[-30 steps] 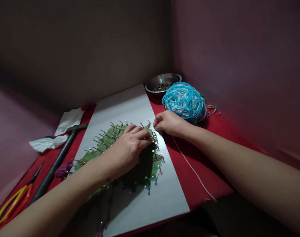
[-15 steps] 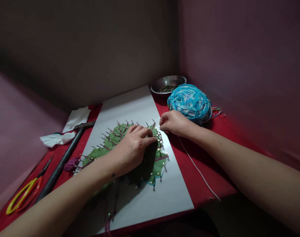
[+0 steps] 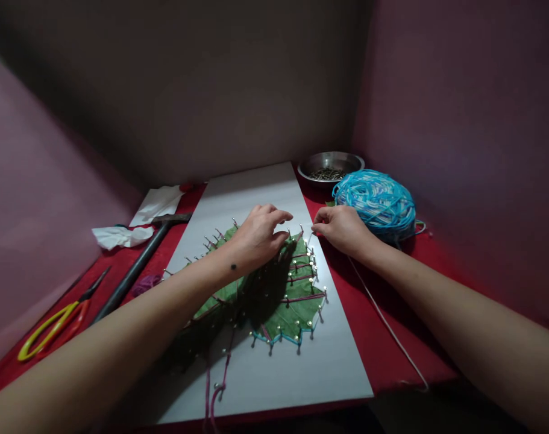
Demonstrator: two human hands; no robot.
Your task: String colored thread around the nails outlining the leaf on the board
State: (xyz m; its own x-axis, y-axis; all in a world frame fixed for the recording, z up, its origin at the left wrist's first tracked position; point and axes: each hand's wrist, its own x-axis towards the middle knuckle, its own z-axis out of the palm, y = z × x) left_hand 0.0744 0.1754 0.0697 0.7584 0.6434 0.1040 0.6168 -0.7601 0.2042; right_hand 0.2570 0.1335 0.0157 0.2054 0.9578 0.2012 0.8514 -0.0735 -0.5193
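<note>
My right hand [image 3: 340, 228] pinches a pale strand of yarn [image 3: 387, 320] at the right edge of a white board [image 3: 319, 367]. One part runs from the fingertips toward the nails; the rest trails over the table's front edge. My left hand [image 3: 261, 238] hovers above a green leaf [image 3: 304, 307], thumb and forefinger apart, holding nothing I can see. Nails [image 3: 325, 290] stand around the leaf's outline. Purple yarn [image 3: 304, 298] crosses it between nails, and blue yarn [image 3: 276, 339] follows its lower edge. My left hand and forearm hide much of the leaf.
Behind my right hand lies a blue-and-white yarn ball [image 3: 377, 202], beside a metal bowl [image 3: 331, 158] of nails. To the left on the red cloth [image 3: 136, 331] are a hammer [image 3: 138, 265], scissors [image 3: 59, 328], a purple yarn ball [image 3: 145, 284] and white paper pieces [image 3: 154, 205].
My left hand has lifted from the leaf's right side toward its upper edge, its fingers now apart. My right hand still pinches the yarn near the board's edge. The whole view has shifted.
</note>
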